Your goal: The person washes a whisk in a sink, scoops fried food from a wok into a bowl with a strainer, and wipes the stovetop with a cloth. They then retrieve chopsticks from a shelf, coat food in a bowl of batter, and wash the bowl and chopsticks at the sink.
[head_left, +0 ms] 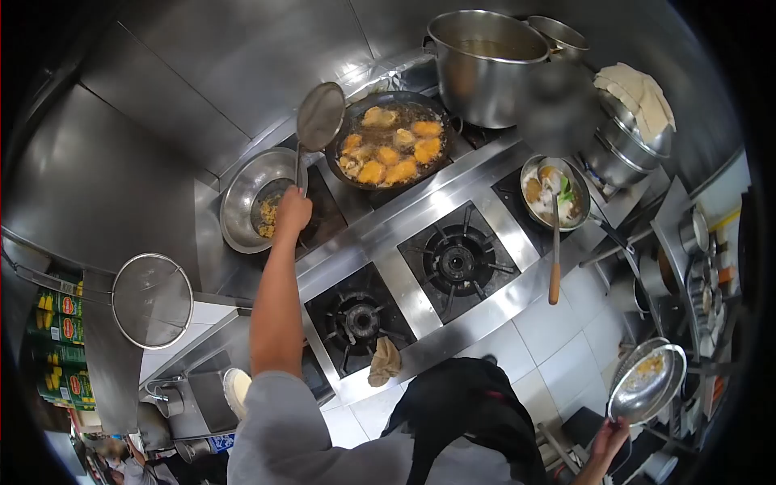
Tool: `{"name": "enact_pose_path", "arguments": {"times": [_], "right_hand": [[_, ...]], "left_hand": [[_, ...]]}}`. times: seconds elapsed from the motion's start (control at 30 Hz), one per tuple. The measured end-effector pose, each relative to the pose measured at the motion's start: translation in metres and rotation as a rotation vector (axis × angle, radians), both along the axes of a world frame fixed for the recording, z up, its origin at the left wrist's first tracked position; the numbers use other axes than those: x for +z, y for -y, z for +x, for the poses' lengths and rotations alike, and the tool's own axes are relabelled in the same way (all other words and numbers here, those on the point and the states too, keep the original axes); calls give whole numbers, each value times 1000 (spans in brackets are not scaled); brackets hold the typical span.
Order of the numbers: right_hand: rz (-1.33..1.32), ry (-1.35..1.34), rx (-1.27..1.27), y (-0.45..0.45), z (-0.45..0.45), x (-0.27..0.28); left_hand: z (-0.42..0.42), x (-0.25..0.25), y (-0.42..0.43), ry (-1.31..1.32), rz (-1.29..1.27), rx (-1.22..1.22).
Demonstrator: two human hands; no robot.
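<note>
While a round mesh skimmer [321,117] is gripped by its handle in the closed left hand [293,212], its head raised at the left rim of a wok [388,100], a shiny metal bowl [634,404] is held by its edge in the right hand [610,440], well apart to the right. Whether the wok is touched by the skimmer cannot be told. Golden crumbs [649,366] are contained in the held bowl. Browned, battered pieces [399,171] are spread through the wok's oil [378,137]. Beneath the left hand, a wide steel bowl [236,206] is set on the stove [364,234], with fried scraps [267,214] gathered inside. A frying pan [576,217] is crossed by a wooden-handled ladle [555,250].
</note>
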State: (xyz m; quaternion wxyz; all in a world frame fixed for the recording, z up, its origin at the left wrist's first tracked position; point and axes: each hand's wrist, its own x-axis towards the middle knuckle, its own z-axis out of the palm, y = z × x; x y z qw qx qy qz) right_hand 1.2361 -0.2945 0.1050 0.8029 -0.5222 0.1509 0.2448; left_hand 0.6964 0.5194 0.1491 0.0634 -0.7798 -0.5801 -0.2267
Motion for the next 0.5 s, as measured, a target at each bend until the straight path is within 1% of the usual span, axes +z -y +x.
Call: {"name": "enact_pose_path", "arguments": {"times": [0.03, 0.07, 0.1, 0.13, 0.17, 0.2, 0.27, 0.33, 0.37, 0.4, 0.43, 0.5], "right_hand": [[-43, -48, 36, -18, 14, 2], [-43, -49, 42, -46, 17, 12], [-85, -28, 57, -81, 12, 29], [-124, -6, 72, -101, 14, 36], [-120, -6, 79, -106, 25, 30], [-91, -1, 146, -112, 39, 17], [-24, -14, 320, -107, 78, -19], [-34, -25, 345, -148, 85, 2], [-48, -31, 359, -177, 80, 18], [-119, -23, 318, -200, 79, 29], [-118, -28, 323, -205, 90, 25], [-117, -18, 421, -217, 114, 6]], "left_hand": [[11, 14, -2, 0, 2, 8], [31, 40, 5, 162, -307, 105], [45, 55, 8, 326, -613, 202], [47, 57, 4, 328, -608, 209], [47, 58, -1, 544, -767, 210], [49, 61, -2, 762, -922, 208], [54, 77, 8, 763, -941, 204], [71, 103, 23, 760, -954, 188], [80, 115, 33, 698, -946, 187], [86, 124, 43, 638, -939, 190], [90, 129, 50, 636, -937, 197], [97, 141, 63, 564, -922, 234]]}}
